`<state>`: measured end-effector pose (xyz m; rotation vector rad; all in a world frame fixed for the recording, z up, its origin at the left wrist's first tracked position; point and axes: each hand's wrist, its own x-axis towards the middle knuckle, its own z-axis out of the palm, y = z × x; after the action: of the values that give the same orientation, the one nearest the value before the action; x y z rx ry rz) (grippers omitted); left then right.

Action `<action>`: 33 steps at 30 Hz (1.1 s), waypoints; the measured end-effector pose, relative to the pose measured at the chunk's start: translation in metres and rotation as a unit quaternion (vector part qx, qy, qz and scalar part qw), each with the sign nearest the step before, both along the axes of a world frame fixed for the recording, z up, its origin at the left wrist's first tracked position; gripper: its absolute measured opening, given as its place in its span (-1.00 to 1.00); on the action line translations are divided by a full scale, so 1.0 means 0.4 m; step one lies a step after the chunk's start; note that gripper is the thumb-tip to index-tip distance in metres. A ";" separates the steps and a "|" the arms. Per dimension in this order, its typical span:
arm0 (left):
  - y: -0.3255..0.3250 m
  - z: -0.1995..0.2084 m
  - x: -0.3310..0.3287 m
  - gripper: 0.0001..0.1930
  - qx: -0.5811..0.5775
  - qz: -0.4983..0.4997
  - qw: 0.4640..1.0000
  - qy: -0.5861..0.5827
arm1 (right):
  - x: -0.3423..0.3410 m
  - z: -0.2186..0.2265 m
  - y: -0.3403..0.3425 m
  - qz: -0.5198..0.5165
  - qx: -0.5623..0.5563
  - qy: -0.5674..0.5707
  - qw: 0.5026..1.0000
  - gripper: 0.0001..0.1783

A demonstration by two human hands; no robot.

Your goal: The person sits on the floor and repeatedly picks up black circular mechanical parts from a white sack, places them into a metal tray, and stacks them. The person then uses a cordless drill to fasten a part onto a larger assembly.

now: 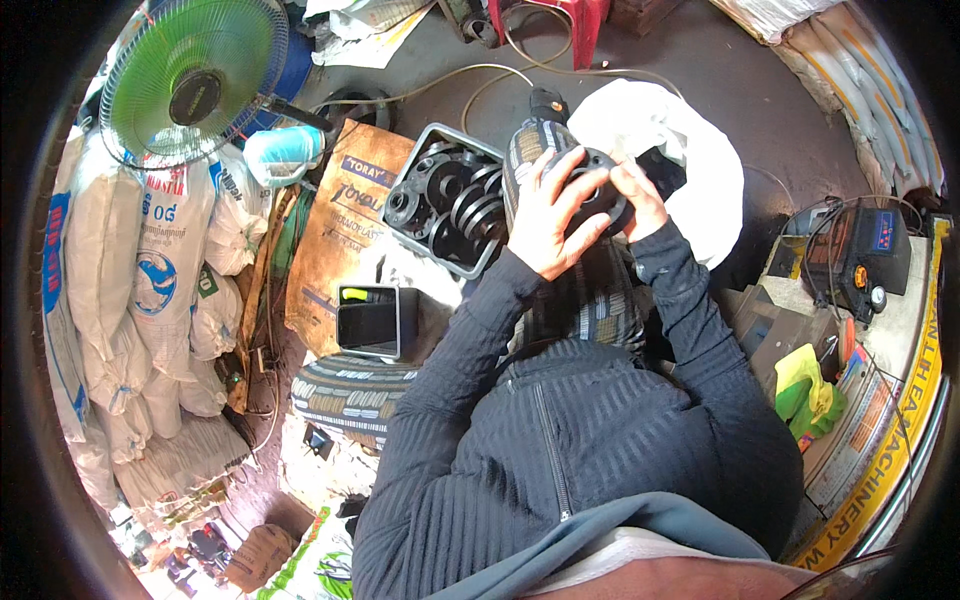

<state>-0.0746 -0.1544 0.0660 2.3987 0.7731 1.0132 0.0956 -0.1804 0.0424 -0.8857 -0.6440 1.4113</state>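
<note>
Between my hands, in front of my chest, is a black round disc-like part (597,188) with holes in its face. My left hand (548,218) lies against its left side, fingers bent over it and thumb reaching across. The fingers of my right hand (640,198) are closed on its right edge. Left of my left hand stands a grey bin (437,262) full of black wheel-like parts (455,185). An open white sack (712,185) lies just beyond my right hand, with something black (662,172) in its mouth.
A small grey box (406,330) sits left of my left forearm, near a brown paper sack (330,250). A green fan (195,100) and white sacks (165,270) stand at the left. At the right is a black machine (865,255) with a gauge and cables.
</note>
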 end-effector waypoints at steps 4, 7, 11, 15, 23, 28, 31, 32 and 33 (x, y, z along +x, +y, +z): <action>-0.032 0.006 -0.027 -0.22 -0.121 0.089 0.976 -0.160 | -0.028 0.061 -0.021 0.041 -0.010 -0.116 0.992 -0.53; -0.041 0.034 -0.063 -0.24 -0.359 -0.002 0.907 -0.221 | -0.052 0.089 -0.039 0.091 0.033 -0.069 0.993 -0.49; -0.068 0.039 -0.136 -0.26 -0.460 0.019 0.863 -0.209 | -0.119 0.124 -0.085 0.093 0.084 -0.167 0.978 -0.47; -0.102 -0.023 -0.185 -0.37 -0.413 0.156 0.870 -0.221 | -0.180 0.083 -0.060 -0.043 0.191 -0.338 0.921 -0.59; -0.070 -0.103 -0.133 -0.38 -0.513 0.060 0.747 -0.418 | -0.166 0.053 -0.019 0.033 0.184 -0.258 0.948 -0.56; -0.063 -0.163 -0.134 -0.61 -0.600 0.138 0.706 -0.349 | 0.063 0.008 0.088 -0.148 0.146 -0.414 0.886 -0.82; -0.066 -0.169 -0.132 -0.64 -0.629 0.129 0.635 -0.429 | 0.309 -0.269 0.166 -0.174 -0.125 -0.575 0.789 -0.66; -0.065 -0.183 -0.138 -0.65 -0.629 0.120 0.629 -0.441 | 0.399 -0.383 0.179 -0.028 -0.247 -0.625 0.740 -0.60; -0.057 -0.188 -0.138 -0.64 -0.635 0.115 0.646 -0.407 | 0.452 -0.531 0.181 0.029 -0.335 -0.715 0.612 -0.57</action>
<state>-0.1298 -0.1773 -0.0091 0.5312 0.9262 0.9467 0.2762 -0.1078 -0.1698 -2.7006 -1.3064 0.6545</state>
